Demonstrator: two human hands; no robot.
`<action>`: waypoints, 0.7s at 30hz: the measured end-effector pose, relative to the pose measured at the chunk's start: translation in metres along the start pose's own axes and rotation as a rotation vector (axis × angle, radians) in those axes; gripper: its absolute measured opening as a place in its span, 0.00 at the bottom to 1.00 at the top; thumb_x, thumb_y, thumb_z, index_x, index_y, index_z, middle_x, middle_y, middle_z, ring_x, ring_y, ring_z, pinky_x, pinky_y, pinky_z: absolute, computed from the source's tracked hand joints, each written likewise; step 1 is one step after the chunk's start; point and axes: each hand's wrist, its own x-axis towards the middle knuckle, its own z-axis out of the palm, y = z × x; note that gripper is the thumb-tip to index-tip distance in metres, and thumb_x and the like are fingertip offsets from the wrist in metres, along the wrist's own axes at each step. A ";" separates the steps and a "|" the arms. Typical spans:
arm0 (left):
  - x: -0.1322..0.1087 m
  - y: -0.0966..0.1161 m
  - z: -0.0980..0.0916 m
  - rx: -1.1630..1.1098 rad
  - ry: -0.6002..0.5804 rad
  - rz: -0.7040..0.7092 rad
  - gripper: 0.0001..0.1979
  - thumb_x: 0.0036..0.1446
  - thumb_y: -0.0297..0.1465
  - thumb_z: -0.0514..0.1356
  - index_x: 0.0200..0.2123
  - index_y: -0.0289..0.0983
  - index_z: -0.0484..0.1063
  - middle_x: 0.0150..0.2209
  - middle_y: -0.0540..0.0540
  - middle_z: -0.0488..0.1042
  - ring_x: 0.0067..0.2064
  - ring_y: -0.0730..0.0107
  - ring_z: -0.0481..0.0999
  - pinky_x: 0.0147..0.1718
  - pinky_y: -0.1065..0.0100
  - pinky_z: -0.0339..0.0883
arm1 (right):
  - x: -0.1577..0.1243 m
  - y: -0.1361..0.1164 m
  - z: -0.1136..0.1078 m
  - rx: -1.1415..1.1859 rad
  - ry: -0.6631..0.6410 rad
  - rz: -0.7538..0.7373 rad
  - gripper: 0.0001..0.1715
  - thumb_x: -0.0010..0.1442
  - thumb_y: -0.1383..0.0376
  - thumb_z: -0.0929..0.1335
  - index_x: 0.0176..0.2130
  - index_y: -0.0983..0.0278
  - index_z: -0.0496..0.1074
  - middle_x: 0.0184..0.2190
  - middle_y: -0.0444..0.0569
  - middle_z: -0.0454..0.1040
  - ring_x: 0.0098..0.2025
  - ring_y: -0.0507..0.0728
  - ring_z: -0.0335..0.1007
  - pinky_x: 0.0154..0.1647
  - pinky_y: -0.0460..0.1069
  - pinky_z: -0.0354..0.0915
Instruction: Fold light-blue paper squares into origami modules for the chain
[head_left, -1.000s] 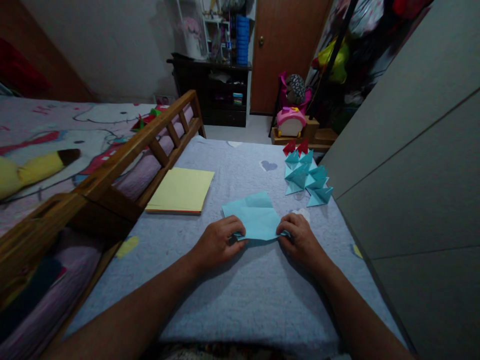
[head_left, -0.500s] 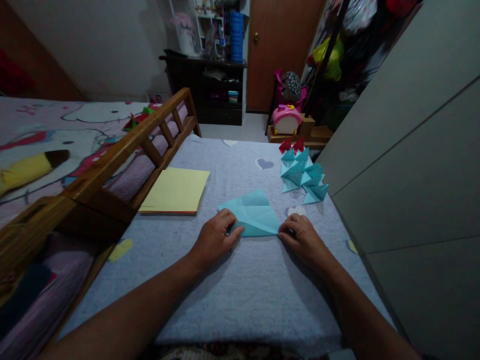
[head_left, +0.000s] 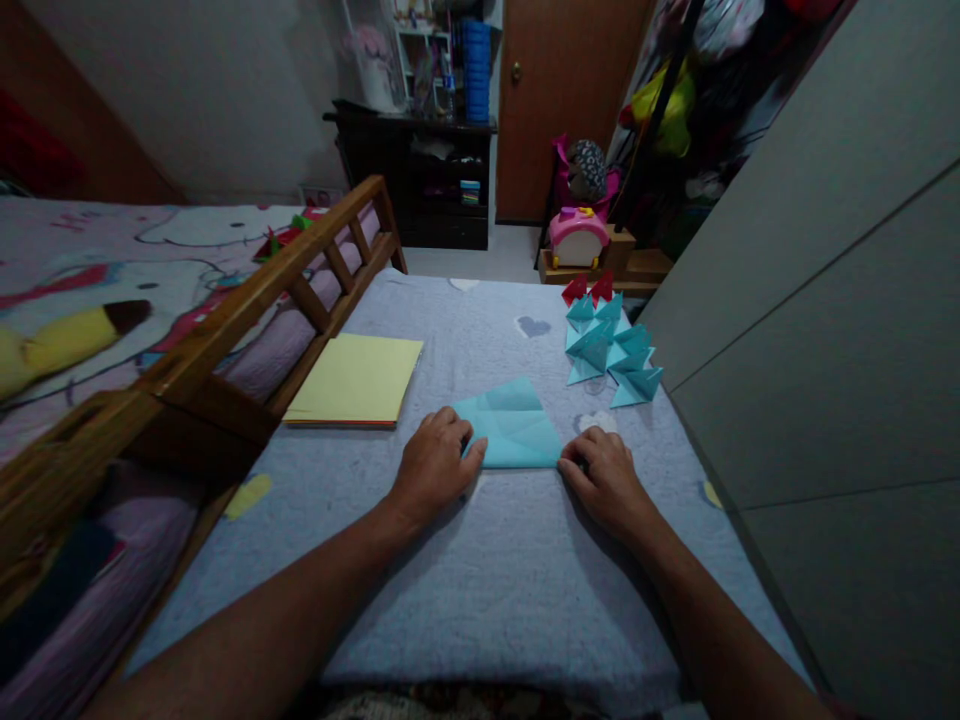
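So the blue paper [head_left: 517, 425] is lying pretty much flat on the heart-patterned cloth [head_left: 495, 600], right between the two hands. I'd call the folding partway: crease lines cross the sheet and the edge nearest the person is a neat straight line, but it's nothing like the spiky blue pieces [head_left: 592, 350] past the right hand [head_left: 602, 470]. No clue how many folds are left. Shape-wise it's lopsided, with a peak pointing away from the hands. Right hand has thumb and fingertips pinched on the near right corner. Left hand [head_left: 435, 460] is loosely curled over the left end, can't tell if it's pinching or just pressing. Yellow-topped paper stack [head_left: 356, 380] sits beyond the left hand, red pieces [head_left: 601, 290] farthest past the right.
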 end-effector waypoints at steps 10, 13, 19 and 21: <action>0.002 -0.003 0.002 0.016 -0.010 -0.021 0.08 0.62 0.32 0.59 0.30 0.37 0.71 0.35 0.44 0.69 0.41 0.57 0.70 0.45 0.58 0.64 | -0.001 0.002 -0.004 0.028 -0.029 0.002 0.04 0.61 0.68 0.68 0.33 0.61 0.72 0.38 0.51 0.71 0.43 0.63 0.63 0.45 0.56 0.58; 0.001 -0.004 0.003 0.030 -0.004 -0.011 0.08 0.62 0.32 0.59 0.30 0.37 0.71 0.35 0.44 0.69 0.41 0.57 0.70 0.45 0.58 0.64 | -0.001 0.003 -0.005 0.007 -0.019 0.000 0.05 0.61 0.69 0.67 0.32 0.61 0.72 0.37 0.51 0.71 0.42 0.62 0.63 0.43 0.56 0.58; 0.000 -0.003 0.005 0.057 0.018 -0.003 0.08 0.62 0.32 0.59 0.30 0.37 0.71 0.35 0.44 0.70 0.41 0.57 0.69 0.44 0.58 0.64 | 0.000 0.002 -0.002 -0.042 -0.007 0.015 0.05 0.61 0.68 0.67 0.33 0.60 0.72 0.37 0.51 0.71 0.42 0.62 0.64 0.42 0.55 0.57; 0.000 -0.002 0.005 0.068 0.020 -0.005 0.08 0.62 0.31 0.59 0.30 0.37 0.72 0.35 0.43 0.70 0.41 0.57 0.69 0.44 0.58 0.63 | 0.000 0.001 -0.001 -0.057 0.005 0.023 0.06 0.63 0.67 0.67 0.33 0.61 0.73 0.36 0.51 0.71 0.42 0.62 0.64 0.42 0.55 0.57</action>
